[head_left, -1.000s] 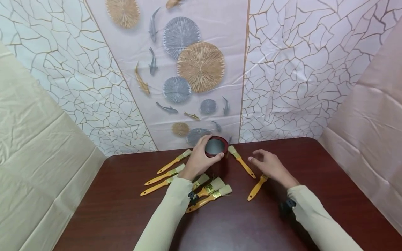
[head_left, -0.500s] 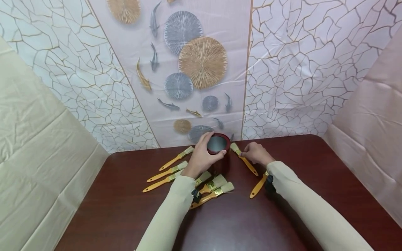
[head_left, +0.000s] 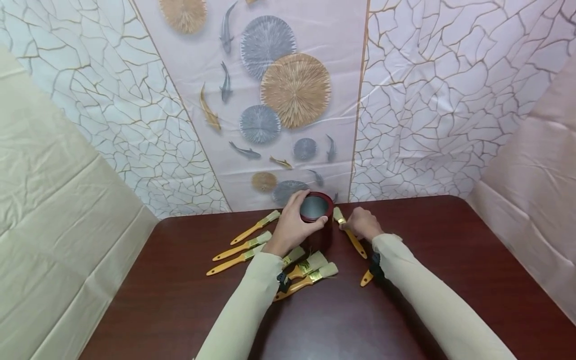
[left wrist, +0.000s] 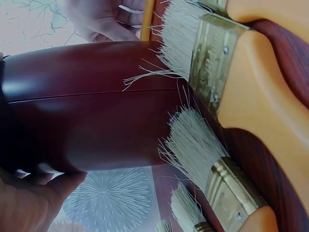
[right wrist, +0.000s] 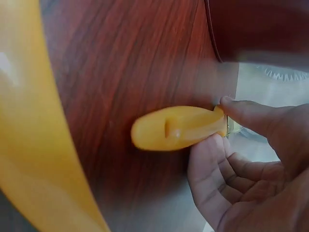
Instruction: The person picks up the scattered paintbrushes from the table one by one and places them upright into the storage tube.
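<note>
Both hands' fingers gripping: left (head_left: 292,227) round cup (head_left: 316,209); right (head_left: 362,223) pinching brush (head_left: 350,234).

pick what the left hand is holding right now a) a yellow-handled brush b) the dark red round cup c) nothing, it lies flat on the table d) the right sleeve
b: in the head view the left hand has its fingers and thumb curled round the rim of the dark red round cup, while the right hand pinches a yellow-handled brush beside it.
</note>
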Demonstrator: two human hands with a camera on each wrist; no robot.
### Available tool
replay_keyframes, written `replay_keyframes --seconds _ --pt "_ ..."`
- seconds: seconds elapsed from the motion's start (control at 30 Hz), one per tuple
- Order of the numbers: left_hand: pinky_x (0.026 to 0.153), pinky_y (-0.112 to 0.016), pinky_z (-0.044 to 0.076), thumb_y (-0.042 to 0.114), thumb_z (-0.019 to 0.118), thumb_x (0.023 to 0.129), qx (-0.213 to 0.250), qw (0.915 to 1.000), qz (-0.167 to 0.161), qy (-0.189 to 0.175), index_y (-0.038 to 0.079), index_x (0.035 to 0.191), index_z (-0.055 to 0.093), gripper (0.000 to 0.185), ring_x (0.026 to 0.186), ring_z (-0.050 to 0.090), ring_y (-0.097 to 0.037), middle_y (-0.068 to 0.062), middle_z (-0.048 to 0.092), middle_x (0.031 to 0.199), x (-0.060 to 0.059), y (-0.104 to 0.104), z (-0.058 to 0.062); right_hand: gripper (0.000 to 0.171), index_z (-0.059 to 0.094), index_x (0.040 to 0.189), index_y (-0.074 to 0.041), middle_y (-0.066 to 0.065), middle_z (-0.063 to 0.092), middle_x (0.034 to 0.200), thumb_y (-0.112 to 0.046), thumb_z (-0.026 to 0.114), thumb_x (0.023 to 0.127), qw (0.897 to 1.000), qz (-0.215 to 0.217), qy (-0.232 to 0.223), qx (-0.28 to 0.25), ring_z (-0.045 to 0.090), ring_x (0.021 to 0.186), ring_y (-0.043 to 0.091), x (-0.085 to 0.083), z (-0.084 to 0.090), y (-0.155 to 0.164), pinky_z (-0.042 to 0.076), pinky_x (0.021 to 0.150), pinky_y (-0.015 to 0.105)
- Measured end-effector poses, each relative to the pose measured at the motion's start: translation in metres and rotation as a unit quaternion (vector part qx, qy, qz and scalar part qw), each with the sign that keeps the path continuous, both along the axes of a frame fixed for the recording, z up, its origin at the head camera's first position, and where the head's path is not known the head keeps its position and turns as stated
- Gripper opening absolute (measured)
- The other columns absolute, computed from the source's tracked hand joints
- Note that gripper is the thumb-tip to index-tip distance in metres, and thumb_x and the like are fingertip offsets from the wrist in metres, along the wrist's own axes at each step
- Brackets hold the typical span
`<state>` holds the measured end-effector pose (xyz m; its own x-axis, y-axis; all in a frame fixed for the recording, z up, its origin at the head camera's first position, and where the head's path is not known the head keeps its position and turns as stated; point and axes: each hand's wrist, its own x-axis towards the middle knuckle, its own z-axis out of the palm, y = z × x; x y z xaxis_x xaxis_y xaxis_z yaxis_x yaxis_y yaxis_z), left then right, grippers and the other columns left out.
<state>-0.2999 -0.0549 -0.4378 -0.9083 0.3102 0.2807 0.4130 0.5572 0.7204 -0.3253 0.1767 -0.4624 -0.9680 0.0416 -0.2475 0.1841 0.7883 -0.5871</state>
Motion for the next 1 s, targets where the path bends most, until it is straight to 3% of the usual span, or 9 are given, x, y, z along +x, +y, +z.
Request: replay_keyframes --seconds 0.13,0.43,0.7,0.8,0.9,1.0 --pt "0.093 -0.049 0.055 0.067 0.072 0.089 0.003 1.0 0.001 0.003 0.025 0.165 0.038 0.093 0.137 0.052 -0.03 0.002 0.036 0.167 0.0 0.0 -0.001 0.04 0.06 0.064 -0.008 0.003 0.056 0.057 -0.022 0.079 0.097 1.0 0.01 -0.006 -0.02 0.068 0.061 0.023 0.005 0.0 -0.003 0.061 0.062 0.035" --pt "0.094 -0.051 0.055 0.067 0.072 0.089 -0.003 0.9999 0.01 0.007 0.024 0.164 0.038 0.093 0.137 0.053 -0.031 0.001 0.036 0.166 0.001 0.001 -0.003 0.049 0.052 0.056 -0.012 0.009 0.062 0.058 -0.025 0.077 0.097 1.0 0.006 -0.001 -0.027 0.069 0.059 0.022 0.007 -0.005 -0.008 0.062 0.058 0.034" --pt "0.094 -0.05 0.055 0.064 0.073 0.089 -0.004 0.9999 0.014 0.004 0.024 0.164 0.039 0.092 0.135 0.054 -0.03 0.001 0.037 0.166 0.001 0.004 -0.001 0.035 0.064 0.07 -0.005 0.007 0.06 0.061 -0.021 0.072 0.099 0.991 0.006 0.03 -0.128 0.069 0.06 0.023 0.017 -0.007 -0.002 0.062 0.061 0.036" --pt "0.093 -0.049 0.056 0.064 0.073 0.089 -0.004 0.9999 0.015 0.003 0.025 0.164 0.039 0.092 0.134 0.054 -0.029 0.002 0.037 0.166 0.001 0.004 -0.001 0.029 0.061 0.078 -0.002 0.011 0.064 0.071 -0.017 0.067 0.102 0.984 0.004 0.042 -0.172 0.069 0.066 0.022 0.021 -0.006 0.001 0.063 0.065 0.037" --pt "0.093 -0.048 0.055 0.064 0.073 0.089 -0.004 0.9999 0.016 0.005 0.027 0.164 0.039 0.091 0.134 0.054 -0.028 0.002 0.037 0.165 0.001 0.004 -0.001 0.02 0.064 0.093 0.002 0.02 0.073 0.091 -0.014 0.065 0.105 0.977 -0.002 0.06 -0.206 0.072 0.074 0.021 0.024 -0.002 0.003 0.064 0.067 0.037" --pt "0.093 -0.048 0.055 0.064 0.073 0.089 -0.005 0.9998 0.018 0.009 0.028 0.164 0.039 0.09 0.133 0.055 -0.028 0.002 0.038 0.165 0.001 0.003 -0.001 0.022 0.065 0.11 0.007 0.026 0.074 0.108 -0.015 0.062 0.107 0.972 0.0 0.075 -0.224 0.075 0.082 0.022 0.027 0.007 0.005 0.064 0.071 0.039"
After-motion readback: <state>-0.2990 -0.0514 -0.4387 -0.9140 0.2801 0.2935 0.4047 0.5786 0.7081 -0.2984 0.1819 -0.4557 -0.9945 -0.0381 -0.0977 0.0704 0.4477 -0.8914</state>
